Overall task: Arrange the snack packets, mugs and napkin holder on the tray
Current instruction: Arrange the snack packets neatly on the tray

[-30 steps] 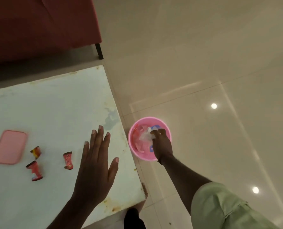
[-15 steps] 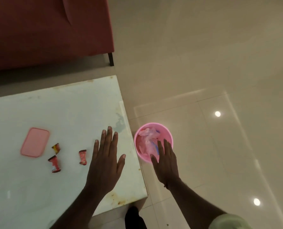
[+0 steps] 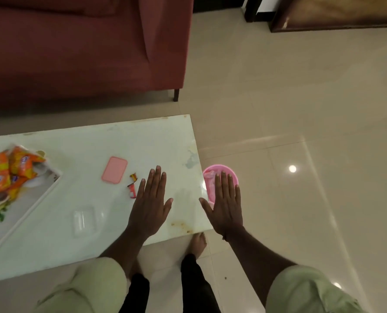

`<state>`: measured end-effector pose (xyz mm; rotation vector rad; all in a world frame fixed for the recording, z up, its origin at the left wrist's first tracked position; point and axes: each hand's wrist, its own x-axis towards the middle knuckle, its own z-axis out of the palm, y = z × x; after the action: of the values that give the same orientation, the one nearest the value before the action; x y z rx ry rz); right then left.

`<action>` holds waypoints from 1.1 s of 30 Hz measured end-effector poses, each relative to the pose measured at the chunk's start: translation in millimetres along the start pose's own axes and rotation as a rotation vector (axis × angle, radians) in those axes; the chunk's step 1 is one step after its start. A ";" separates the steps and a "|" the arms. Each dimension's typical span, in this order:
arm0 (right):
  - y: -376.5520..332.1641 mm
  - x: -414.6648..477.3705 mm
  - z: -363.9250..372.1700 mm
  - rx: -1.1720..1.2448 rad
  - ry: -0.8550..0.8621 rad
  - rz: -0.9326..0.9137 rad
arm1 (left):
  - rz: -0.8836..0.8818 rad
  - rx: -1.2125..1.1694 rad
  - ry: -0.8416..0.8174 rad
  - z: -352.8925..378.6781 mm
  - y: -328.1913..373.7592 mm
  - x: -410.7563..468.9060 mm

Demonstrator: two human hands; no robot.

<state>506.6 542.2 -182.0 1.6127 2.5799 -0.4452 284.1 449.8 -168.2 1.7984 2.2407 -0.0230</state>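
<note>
Several orange snack packets [image 3: 6, 171] lie piled on a white floral tray [image 3: 27, 208] at the table's left edge. My left hand [image 3: 150, 203] hovers flat and open over the right part of the white table [image 3: 86, 145], holding nothing. My right hand [image 3: 226, 202] is spread open past the table's right edge, above a pink bin [image 3: 229, 171] on the floor. No mugs or napkin holder are in view.
On the table lie a pink lid [image 3: 114, 169], a clear plastic container [image 3: 84, 220] and small torn red wrapper pieces [image 3: 132, 185]. A red sofa [image 3: 86, 48] stands behind the table. My feet [image 3: 198, 242] are on the tiled floor at the table's near edge.
My right hand left the crumpled wrappers in the pink bin, opened and rose above it. The view pulled back and left, bringing the tray and packets into sight.
</note>
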 end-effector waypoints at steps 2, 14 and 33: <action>-23.8 -12.3 -18.6 -0.016 0.001 -0.003 | 0.024 -0.004 0.021 -20.5 -16.3 -20.8; -155.9 -86.5 -64.6 0.018 0.109 0.008 | -0.020 -0.034 0.077 -87.9 -96.7 -137.7; -262.0 -100.7 -72.0 0.040 0.019 -0.338 | -0.419 -0.130 0.163 -107.0 -165.4 -239.8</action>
<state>325.7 367.6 -37.9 1.1938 2.8827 -0.5057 150.7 201.4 -38.5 1.2807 2.6273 0.1902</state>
